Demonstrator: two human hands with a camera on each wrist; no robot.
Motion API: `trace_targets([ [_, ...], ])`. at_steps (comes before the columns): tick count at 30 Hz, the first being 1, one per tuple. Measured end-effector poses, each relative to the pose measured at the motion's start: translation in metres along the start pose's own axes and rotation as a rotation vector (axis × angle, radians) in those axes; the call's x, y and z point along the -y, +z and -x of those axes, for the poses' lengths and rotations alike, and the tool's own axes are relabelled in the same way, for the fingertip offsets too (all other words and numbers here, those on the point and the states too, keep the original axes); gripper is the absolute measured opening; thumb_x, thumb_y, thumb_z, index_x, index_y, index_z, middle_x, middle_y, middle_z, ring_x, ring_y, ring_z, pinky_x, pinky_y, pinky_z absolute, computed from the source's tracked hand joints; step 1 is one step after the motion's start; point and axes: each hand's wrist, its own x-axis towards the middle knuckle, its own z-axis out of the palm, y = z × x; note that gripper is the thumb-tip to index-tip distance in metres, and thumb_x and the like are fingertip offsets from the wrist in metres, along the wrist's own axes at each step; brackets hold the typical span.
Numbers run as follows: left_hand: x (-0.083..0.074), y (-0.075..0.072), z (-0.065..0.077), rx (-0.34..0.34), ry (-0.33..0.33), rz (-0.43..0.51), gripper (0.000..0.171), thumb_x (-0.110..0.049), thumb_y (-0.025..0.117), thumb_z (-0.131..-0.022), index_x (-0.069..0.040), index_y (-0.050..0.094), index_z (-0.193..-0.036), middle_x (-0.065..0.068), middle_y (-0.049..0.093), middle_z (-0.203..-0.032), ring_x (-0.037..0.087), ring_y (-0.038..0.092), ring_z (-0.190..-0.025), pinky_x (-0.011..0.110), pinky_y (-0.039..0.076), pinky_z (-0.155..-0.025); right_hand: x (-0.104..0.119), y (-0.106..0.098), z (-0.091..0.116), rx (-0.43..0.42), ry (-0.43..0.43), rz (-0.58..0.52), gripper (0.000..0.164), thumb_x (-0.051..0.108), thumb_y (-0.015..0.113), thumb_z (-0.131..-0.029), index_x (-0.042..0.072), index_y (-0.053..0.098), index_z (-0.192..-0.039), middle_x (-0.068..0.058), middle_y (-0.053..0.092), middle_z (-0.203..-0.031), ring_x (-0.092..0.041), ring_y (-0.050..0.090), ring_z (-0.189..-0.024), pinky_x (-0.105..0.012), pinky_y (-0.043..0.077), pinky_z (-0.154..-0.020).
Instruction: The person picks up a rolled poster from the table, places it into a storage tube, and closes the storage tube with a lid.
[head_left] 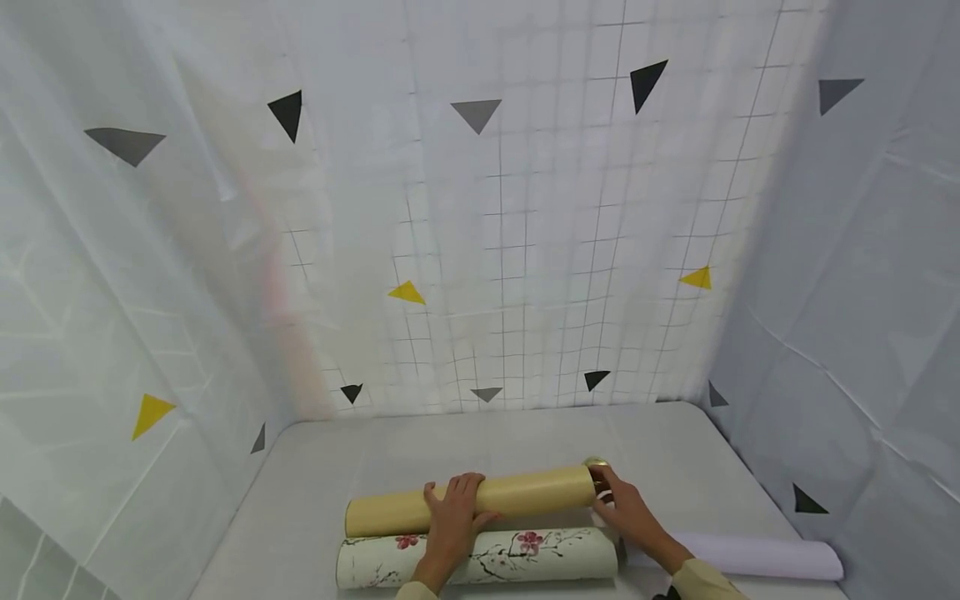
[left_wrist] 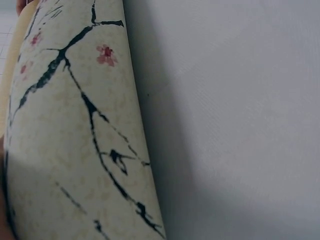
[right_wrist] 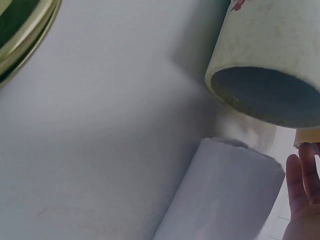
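Note:
A plain tan wallpaper roll (head_left: 536, 492) lies across the table behind a floral wallpaper roll (head_left: 555, 557) printed with dark branches and pink blossoms. My left hand (head_left: 453, 517) holds the tan roll near its middle, fingers over the top and thumb along the near side. At the right end of that roll is my right hand (head_left: 626, 512); the right wrist view shows its fingers (right_wrist: 296, 182) nearly straight, with tips at the roll's edge. The floral roll's hollow end (right_wrist: 265, 95) faces the right wrist camera. In the left wrist view, its printed side (left_wrist: 75, 125) fills the left part.
A pale lilac-white roll (head_left: 757, 557) lies to the right, partly behind my right forearm. Just beyond my right hand sits a round gold-rimmed object (head_left: 596, 461), whose green top (right_wrist: 15, 22) shows in the right wrist view. White sheets with triangles (head_left: 480, 250) enclose the table.

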Motion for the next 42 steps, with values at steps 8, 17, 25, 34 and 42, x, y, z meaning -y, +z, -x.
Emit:
trace_targets([
  [8,0.001,0.001,0.0,0.008,0.002,0.042,0.064,-0.06,0.072,-0.079,-0.023,0.06,-0.13,-0.005,0.066,-0.129,0.017,0.061,-0.119,0.065,0.036,-0.101,-0.001,-0.002,-0.003,-0.052,0.065,0.157,0.042,-0.006,0.056,-0.092,0.004,0.059,-0.133,-0.01,0.069,-0.124,-0.02,0.065,-0.106,-0.034,0.055,-0.083],
  [17,0.003,0.003,0.0,-0.02,0.005,0.031,0.064,-0.06,0.073,-0.078,-0.023,0.061,-0.129,-0.005,0.067,-0.128,0.017,0.062,-0.117,0.065,0.036,-0.099,-0.007,-0.009,0.001,0.012,-0.082,0.545,0.05,0.01,0.066,-0.093,-0.002,0.056,-0.14,-0.021,0.055,-0.149,-0.046,0.051,-0.135,-0.067,0.043,-0.104],
  [25,0.002,0.008,0.0,-0.029,0.011,0.018,0.066,-0.063,0.072,-0.077,-0.024,0.061,-0.128,-0.006,0.067,-0.128,0.017,0.062,-0.116,0.065,0.037,-0.098,-0.025,-0.006,0.001,0.139,-0.092,0.584,0.051,0.027,0.064,-0.097,0.0,0.054,-0.14,-0.022,0.055,-0.148,-0.051,0.05,-0.133,-0.07,0.043,-0.101],
  [34,0.004,0.008,-0.002,-0.042,0.013,-0.016,0.067,-0.066,0.07,-0.076,-0.025,0.061,-0.128,-0.007,0.068,-0.127,0.016,0.063,-0.115,0.064,0.038,-0.098,-0.01,-0.013,-0.001,0.09,-0.097,0.571,0.034,0.015,0.07,-0.088,0.0,0.063,-0.119,-0.025,0.051,-0.15,-0.048,0.053,-0.13,-0.068,0.046,-0.099],
  [42,0.002,0.005,-0.001,0.001,0.0,-0.001,0.067,-0.068,0.068,-0.077,-0.024,0.061,-0.128,-0.007,0.067,-0.129,0.016,0.063,-0.116,0.064,0.038,-0.099,-0.001,-0.017,-0.003,0.146,-0.01,0.547,0.037,0.007,0.071,-0.088,-0.009,0.061,-0.121,-0.029,0.046,-0.154,-0.052,0.05,-0.133,-0.066,0.046,-0.103],
])
